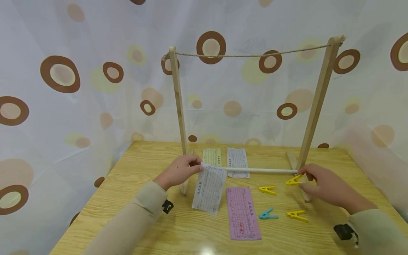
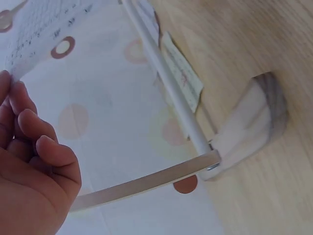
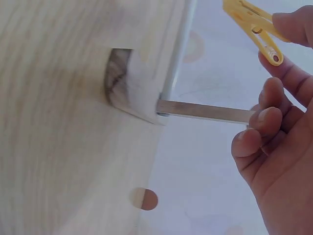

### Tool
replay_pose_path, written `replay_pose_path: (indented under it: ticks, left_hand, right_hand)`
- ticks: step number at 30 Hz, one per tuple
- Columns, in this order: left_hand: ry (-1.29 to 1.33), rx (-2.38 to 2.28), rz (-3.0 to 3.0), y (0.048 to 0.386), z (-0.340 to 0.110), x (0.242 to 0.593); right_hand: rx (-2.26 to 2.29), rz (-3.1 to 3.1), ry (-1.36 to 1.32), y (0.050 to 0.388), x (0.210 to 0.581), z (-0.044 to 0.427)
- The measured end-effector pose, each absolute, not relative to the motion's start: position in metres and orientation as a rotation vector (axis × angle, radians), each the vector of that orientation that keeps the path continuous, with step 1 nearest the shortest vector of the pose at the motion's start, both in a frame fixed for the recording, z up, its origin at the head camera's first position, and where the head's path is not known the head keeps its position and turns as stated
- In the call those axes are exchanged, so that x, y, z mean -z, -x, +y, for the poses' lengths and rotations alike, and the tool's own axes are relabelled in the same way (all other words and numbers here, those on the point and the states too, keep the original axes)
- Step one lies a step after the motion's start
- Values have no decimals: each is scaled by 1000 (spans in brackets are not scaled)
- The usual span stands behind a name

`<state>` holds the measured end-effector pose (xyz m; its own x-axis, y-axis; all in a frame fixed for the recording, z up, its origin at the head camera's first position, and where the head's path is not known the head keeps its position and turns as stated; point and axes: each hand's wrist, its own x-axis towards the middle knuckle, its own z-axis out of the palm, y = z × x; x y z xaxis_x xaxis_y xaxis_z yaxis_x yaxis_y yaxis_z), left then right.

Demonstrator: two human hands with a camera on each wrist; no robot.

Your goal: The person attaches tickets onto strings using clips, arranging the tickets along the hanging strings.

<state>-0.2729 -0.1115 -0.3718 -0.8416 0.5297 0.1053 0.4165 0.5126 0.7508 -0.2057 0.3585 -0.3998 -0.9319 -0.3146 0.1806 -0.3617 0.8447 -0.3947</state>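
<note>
White printed slip (image 1: 209, 189), pinched at one corner by left fingers (image 1: 192, 170), may therefore twist (right fingers (image 1: 309, 189) pinch a yellow clothespin (image 1: 294, 180)).

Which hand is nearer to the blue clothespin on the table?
Right. In the head view, the right hand, pinching a yellow clothespin, is above and right of the blue clothespin; the left hand, holding a white sheet, is farther away, to its left.

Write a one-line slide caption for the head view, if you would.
Left hand holds a white slip; right hand pinches a yellow peg, near a wooden frame with a string.
</note>
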Motion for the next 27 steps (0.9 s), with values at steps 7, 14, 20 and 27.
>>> replay_pose_path:
  ticks: [7, 14, 20, 27]
  left_hand:
    - [-899, -1267, 2648, 273, -105, 354]
    - [-960, -1245, 2716, 274, -96, 336]
    - [-999, -1279, 2747, 276, -87, 319]
    - [-1085, -1284, 2743, 279, -72, 300]
  right_hand:
    - [-633, -2790, -572, 206, 386, 359]
    - [-591, -2673, -617, 207, 368, 358]
    - [-605, -2614, -655, 209, 344, 357]
    - [-543, -2543, -645, 210, 312, 359]
